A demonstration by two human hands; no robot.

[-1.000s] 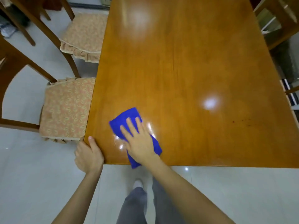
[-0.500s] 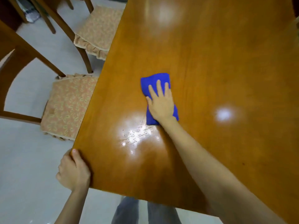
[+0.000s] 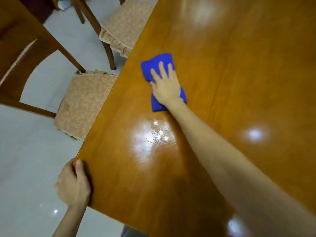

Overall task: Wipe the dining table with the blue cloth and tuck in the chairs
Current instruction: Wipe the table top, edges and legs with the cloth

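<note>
Blue folded cloth point(image 3: 156, 63) lies flat beneath the straight, spread fingers point(image 3: 161, 68) of the right hand point(image 3: 166, 90), its long axis pointing away from the person, on the orange-brown wooden dining table point(image 3: 239, 86). Left hand point(image 3: 73, 185) grips the near table corner. Unwiped surface judged ahead; right hand nearer.

Blue cloth point(image 3: 153, 63) sits bunched and folded on the glossy orange-brown wooden desk point(image 3: 230, 74), left of centre, pressed flat under the right hand point(image 3: 166, 88). At 6 o'clock from it is a streaky, wet-looking sheen point(image 3: 153, 135) (glare sits right on it). Two wooden chairs with patterned beige cushions stick out from the desk's left edge: near chair point(image 3: 82, 103) at 8 o'clock of the cloth, far chair point(image 3: 123, 28) at 11.
</note>
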